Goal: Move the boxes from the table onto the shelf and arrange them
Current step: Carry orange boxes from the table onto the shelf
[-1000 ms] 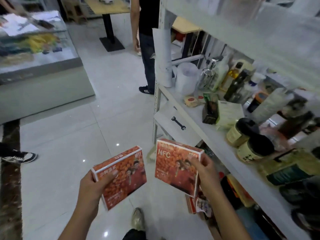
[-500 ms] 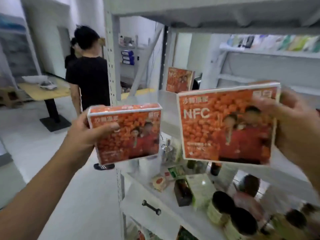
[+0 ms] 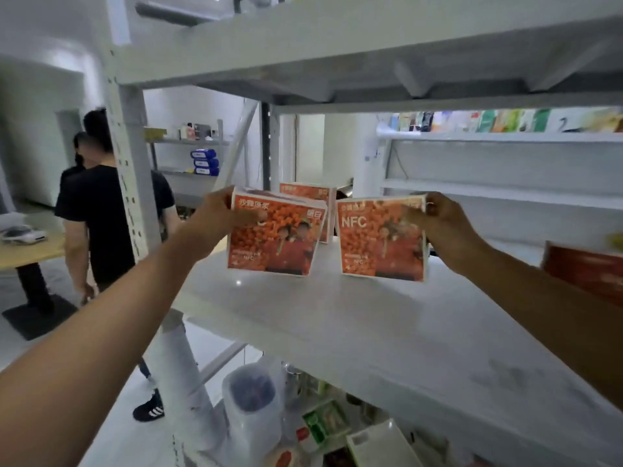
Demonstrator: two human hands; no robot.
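Observation:
I hold two orange boxes printed with fruit and "NFC" over the white shelf board (image 3: 354,318). My left hand (image 3: 215,219) grips the left box (image 3: 273,244) at its upper left corner; the box leans back a little. My right hand (image 3: 438,224) grips the right box (image 3: 382,244) at its upper right corner, upright, its lower edge at the board. A third identical box (image 3: 310,197) stands further back on the shelf, partly hidden behind the left box.
A white upright post (image 3: 129,183) bounds the shelf on the left. A dark red box (image 3: 586,271) sits at the right edge. Below are a plastic-wrapped jar (image 3: 251,409) and packets. A person in black (image 3: 97,217) stands left by a wooden table (image 3: 30,251).
Both hands have carried the boxes from near my face forward onto the shelf level, side by side. My view rose from the floor to the shelf.

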